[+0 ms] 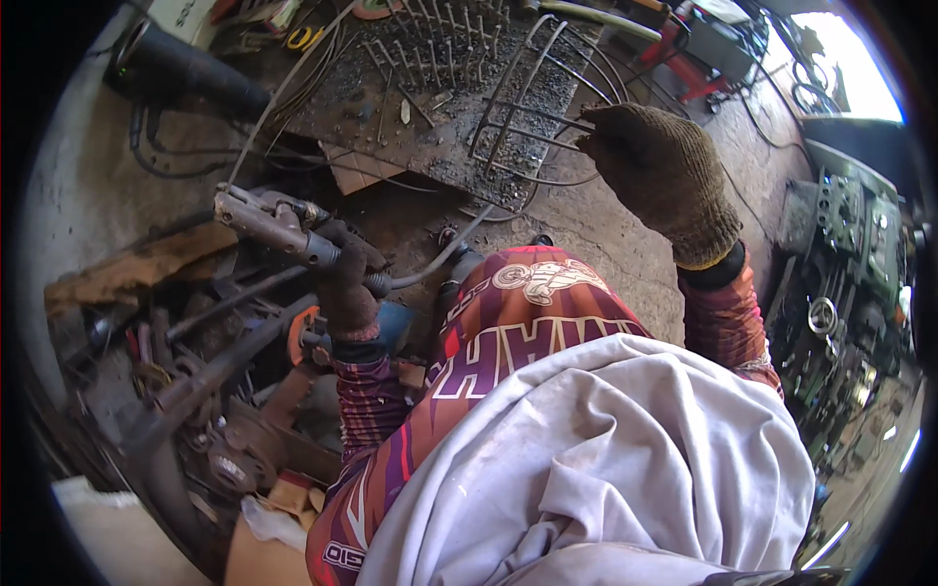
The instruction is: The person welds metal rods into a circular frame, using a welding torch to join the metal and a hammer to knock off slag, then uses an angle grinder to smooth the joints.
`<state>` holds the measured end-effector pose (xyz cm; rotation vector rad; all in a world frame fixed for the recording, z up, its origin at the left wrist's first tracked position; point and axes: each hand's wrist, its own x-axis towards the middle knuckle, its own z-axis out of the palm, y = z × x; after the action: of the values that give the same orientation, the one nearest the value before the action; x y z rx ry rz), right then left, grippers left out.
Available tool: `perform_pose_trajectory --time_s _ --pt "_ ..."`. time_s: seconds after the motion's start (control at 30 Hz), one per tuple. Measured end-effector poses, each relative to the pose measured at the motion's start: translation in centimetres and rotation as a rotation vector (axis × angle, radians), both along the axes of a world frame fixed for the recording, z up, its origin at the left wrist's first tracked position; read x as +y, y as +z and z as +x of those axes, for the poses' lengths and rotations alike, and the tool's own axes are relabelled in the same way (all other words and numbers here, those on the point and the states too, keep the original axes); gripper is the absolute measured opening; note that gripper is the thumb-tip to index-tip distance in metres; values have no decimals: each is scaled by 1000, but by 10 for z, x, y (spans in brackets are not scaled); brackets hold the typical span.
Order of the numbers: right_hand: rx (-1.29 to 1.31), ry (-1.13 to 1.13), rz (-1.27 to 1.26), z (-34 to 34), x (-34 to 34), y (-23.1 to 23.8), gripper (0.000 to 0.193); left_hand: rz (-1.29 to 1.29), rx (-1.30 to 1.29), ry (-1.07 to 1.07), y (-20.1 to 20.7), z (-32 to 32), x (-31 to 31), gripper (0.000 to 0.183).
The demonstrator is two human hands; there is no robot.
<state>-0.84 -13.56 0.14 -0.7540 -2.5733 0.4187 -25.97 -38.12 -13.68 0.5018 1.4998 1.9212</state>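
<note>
My left hand point(350, 278), in a dark glove, is wrapped round the handle of a welding electrode holder point(278, 227). A long thin welding rod point(262, 122) rises from the holder's jaw toward the upper edge, and a grey cable point(440, 259) trails from its handle. My right hand point(664, 176), in a brown knitted glove, has its fingers closed on the end of a frame of bent steel rods point(535, 111). The frame lies over the right edge of a dirt-covered steel worktable point(459, 146). My right fingertips are partly hidden by the glove's shape.
Several upright metal pins point(435, 61) stand at the table's far side. Rusty scrap and tools point(264, 439) crowd the left. A red-and-black machine point(699, 54) stands at the far right, with cables on the floor. Metal parts point(840, 234) are piled along the right.
</note>
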Motion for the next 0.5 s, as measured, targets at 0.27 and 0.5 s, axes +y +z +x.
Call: perform_pose_trajectory --time_s 0.27,0.5 --pt "-56 45 79 3 0 2 20 -239 31 276 14 66 -39 32" --pt "-92 50 52 1 6 5 26 -152 -59 387 2 82 -93 31"
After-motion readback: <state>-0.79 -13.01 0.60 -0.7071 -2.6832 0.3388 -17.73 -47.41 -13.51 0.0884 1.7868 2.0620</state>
